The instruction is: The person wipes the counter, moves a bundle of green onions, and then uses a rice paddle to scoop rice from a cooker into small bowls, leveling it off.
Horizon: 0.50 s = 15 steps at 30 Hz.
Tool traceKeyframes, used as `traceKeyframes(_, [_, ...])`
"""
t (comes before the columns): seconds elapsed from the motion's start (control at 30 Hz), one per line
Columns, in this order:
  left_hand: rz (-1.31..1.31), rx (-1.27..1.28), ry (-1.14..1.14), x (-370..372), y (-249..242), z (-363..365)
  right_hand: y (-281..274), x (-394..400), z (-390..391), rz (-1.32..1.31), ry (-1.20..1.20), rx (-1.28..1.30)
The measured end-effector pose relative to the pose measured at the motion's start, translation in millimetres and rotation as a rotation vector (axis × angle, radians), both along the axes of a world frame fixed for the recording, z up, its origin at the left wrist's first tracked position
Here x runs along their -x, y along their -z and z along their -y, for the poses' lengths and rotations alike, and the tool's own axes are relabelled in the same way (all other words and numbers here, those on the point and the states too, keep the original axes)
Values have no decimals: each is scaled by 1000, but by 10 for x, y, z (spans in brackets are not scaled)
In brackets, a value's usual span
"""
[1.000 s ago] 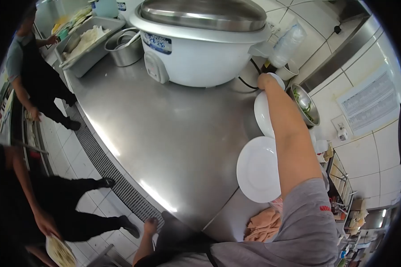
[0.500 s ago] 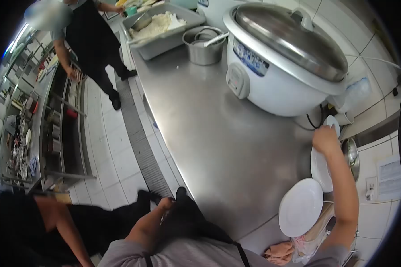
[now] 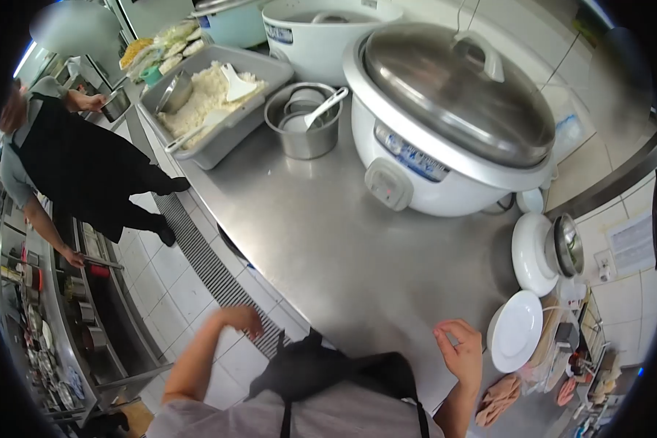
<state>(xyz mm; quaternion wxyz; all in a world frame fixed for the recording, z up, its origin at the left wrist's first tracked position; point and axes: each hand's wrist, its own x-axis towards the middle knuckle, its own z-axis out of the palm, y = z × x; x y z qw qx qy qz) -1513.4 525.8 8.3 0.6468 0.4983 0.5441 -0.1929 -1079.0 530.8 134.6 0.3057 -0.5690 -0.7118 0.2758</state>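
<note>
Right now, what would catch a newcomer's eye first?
Probably the big white rice cooker with its shiny lid, at the back of the steel counter. Left of it, past a small metal pot, sits a gray tub of rice. White plates line the counter's right side.

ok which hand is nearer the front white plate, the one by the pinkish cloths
The person's right hand: it is just left of the front white plate. The left hand is farther off, out past the counter's edge.
</note>
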Motion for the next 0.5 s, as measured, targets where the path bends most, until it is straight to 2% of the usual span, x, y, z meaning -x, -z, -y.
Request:
traceKeyframes(0.03, [295, -342, 5, 192, -287, -239, 34, 59, 55, -2, 2, 27])
traceKeyframes(0.07, [59, -421, -181, 133, -743, -501, 62, 114, 112, -9, 43, 75])
traceKeyframes(0.1, [15, -844, -274, 100, -896, -717, 96, 173, 158, -20, 91, 112])
traceKeyframes(0.13, [-149, -1106, -350, 34, -909, -1026, 123, 249, 175, -30, 109, 120])
traceKeyframes(0.2, [-180, -1580, -458, 81, -382, -1685, 119, 372, 175, 72, 134, 87])
traceKeyframes(0.27, [-432, -1632, -156, 89, 12, -2047, 164, 479, 214, 246, 88, -82])
traceKeyframes(0.33, [-490, -1490, -126, 42, 150, -2245, 111, 606, 306, 199, 80, -72])
traceKeyframes(0.37, [-570, -1604, -26, 65, 258, -2253, 156, 640, 384, 144, 96, -52])
traceKeyframes(0.4, [-484, -1698, -117, 166, 461, -2297, 226, 640, 490, 86, 115, -36])
traceKeyframes(0.43, [-518, -1536, 33, 162, 258, -2316, 313, 674, 563, 98, 133, -21])
traceKeyframes(0.47, [-475, -1530, 96, 238, 319, -2391, 384, 677, 658, 105, 146, 0])
traceKeyframes(0.5, [-422, -1502, 46, -3, -29, -2249, 453, 690, 754, 112, 264, 0])
